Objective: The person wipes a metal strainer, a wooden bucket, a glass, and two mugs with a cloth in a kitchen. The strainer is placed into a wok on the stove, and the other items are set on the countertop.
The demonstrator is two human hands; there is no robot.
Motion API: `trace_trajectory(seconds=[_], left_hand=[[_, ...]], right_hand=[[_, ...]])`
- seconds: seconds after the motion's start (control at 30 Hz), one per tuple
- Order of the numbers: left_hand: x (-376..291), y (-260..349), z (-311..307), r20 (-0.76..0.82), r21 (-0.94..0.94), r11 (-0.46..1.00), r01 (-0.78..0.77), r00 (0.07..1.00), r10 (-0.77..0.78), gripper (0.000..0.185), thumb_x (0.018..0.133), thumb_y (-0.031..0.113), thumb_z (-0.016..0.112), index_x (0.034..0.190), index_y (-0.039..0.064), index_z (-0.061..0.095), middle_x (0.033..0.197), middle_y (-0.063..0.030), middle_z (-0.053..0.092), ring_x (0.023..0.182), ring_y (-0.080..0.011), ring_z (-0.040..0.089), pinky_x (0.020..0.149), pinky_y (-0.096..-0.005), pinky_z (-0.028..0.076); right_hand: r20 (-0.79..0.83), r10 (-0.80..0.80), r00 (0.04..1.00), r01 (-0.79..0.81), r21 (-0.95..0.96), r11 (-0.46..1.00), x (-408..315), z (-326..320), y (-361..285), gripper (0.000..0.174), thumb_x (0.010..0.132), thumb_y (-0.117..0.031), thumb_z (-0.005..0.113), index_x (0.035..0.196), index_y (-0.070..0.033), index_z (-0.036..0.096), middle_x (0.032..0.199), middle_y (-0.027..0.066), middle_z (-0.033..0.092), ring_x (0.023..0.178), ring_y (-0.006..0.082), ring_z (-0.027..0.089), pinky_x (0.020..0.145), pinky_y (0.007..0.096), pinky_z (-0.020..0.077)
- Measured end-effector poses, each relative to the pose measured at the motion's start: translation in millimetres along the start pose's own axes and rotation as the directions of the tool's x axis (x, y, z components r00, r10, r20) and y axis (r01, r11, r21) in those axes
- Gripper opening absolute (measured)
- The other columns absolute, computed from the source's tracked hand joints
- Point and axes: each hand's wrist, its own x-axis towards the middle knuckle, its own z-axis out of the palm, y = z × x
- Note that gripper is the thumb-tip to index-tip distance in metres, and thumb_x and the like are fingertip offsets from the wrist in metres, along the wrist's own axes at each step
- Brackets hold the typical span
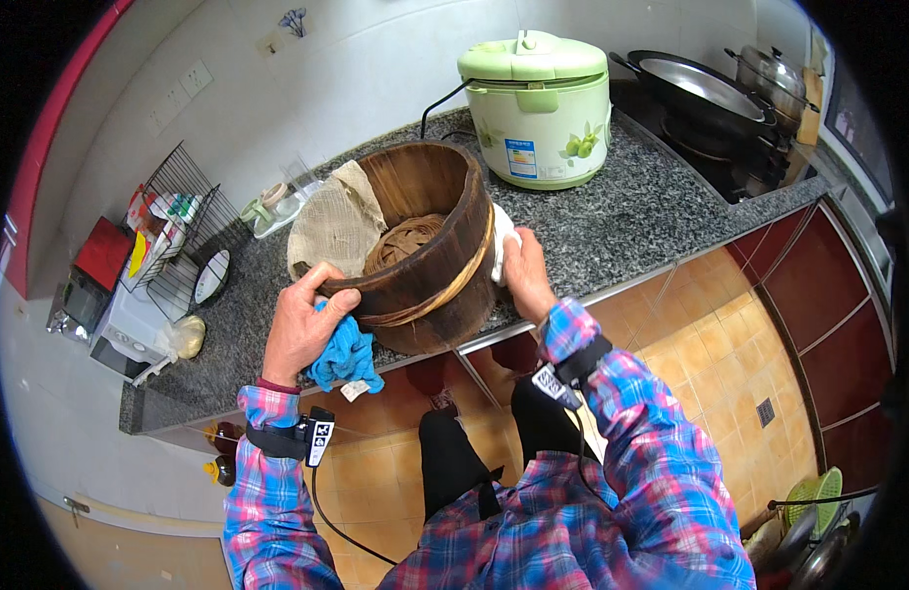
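Note:
A dark wooden steamer bucket [432,317] bound with a woven band is tilted at the counter's front edge. My left hand [307,310] grips its near-left rim, thumb on top, with a crumpled blue cloth [344,350] hanging beneath the fingers. On the bucket's right side, my right hand [526,273] presses a white cloth [501,240] against the outer wall. A beige woven cloth [336,221] drapes over the left rim and partly down inside. Within the bucket lies a round brown woven mat [403,243], partly covered by that cloth.
Behind the bucket stands a green rice cooker [543,110] on the granite counter [631,184]. A wok [697,88] and a lidded steel pot [771,77] are at the stove. To the left are a wire rack [196,199], a white microwave [133,328] and a plastic bag [185,338].

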Motion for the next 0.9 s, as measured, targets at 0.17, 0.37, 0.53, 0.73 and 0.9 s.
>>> trace_trajectory(seconds=[0.17, 0.37, 0.53, 0.73, 0.9], left_hand=[[0, 0, 5, -0.016, -0.030, 0.999, 0.017, 1.000, -0.017, 0.030, 0.086, 0.032, 0.068, 0.086, 0.004, 0.057, 0.060, 0.0007, 0.045, 0.056, -0.0050, 0.040, 0.050, -0.0257, 0.035], [-5, 1, 14, -0.114, -0.157, 0.988, 0.015, 0.993, -0.033, 0.022, 0.086, 0.023, 0.070, 0.089, 0.004, 0.059, 0.063, 0.0053, 0.048, 0.055, -0.0015, 0.039, 0.048, -0.0213, 0.033], [-10, 14, 18, -0.127, -0.224, 0.964, 0.143, 0.977, -0.174, 0.023, 0.087, 0.021, 0.070, 0.100, 0.005, 0.062, 0.064, 0.0054, 0.051, 0.056, -0.0006, 0.043, 0.048, -0.0211, 0.036], [-20, 56, 50, -0.179, 0.011, 0.995, 0.097, 0.979, -0.093, 0.043, 0.085, 0.018, 0.070, 0.125, 0.010, 0.058, 0.054, -0.0086, 0.050, 0.049, -0.0113, 0.050, 0.049, -0.0306, 0.042], [-2, 52, 56, -0.190, -0.189, 0.974, 0.125, 0.968, -0.162, 0.020, 0.092, 0.017, 0.064, 0.107, 0.004, 0.061, 0.056, -0.0004, 0.053, 0.051, -0.0030, 0.045, 0.045, -0.0257, 0.038]], right_hand=[[-0.026, -0.166, 0.986, 0.156, -0.220, 0.963, -74, -1, -16, 0.031, 0.099, -0.019, 0.043, 0.120, 0.005, 0.042, 0.102, 0.0211, 0.058, 0.091, 0.0274, 0.058, 0.083, 0.0379, 0.0457], [0.155, -0.474, 0.867, 0.498, -0.215, 0.840, -122, 6, -66, 0.038, 0.092, -0.003, 0.050, 0.126, 0.005, 0.038, 0.124, 0.0254, 0.048, 0.116, 0.0364, 0.050, 0.099, 0.0400, 0.0391], [0.202, -0.636, 0.745, 0.666, -0.171, 0.726, -121, 17, -89, 0.046, 0.081, 0.010, 0.053, 0.126, 0.006, 0.042, 0.140, 0.0297, 0.036, 0.130, 0.0490, 0.036, 0.109, 0.0486, 0.0297], [0.246, -0.782, 0.573, 0.818, -0.099, 0.567, -99, 13, -100, 0.049, 0.072, 0.017, 0.055, 0.119, 0.001, 0.052, 0.135, 0.0241, 0.046, 0.132, 0.0460, 0.038, 0.109, 0.0509, 0.0309], [0.045, -0.771, 0.635, 0.769, -0.134, 0.625, -53, 10, -100, 0.038, 0.074, 0.013, 0.051, 0.110, 0.001, 0.055, 0.120, 0.0196, 0.057, 0.117, 0.0375, 0.053, 0.101, 0.0427, 0.0416]])
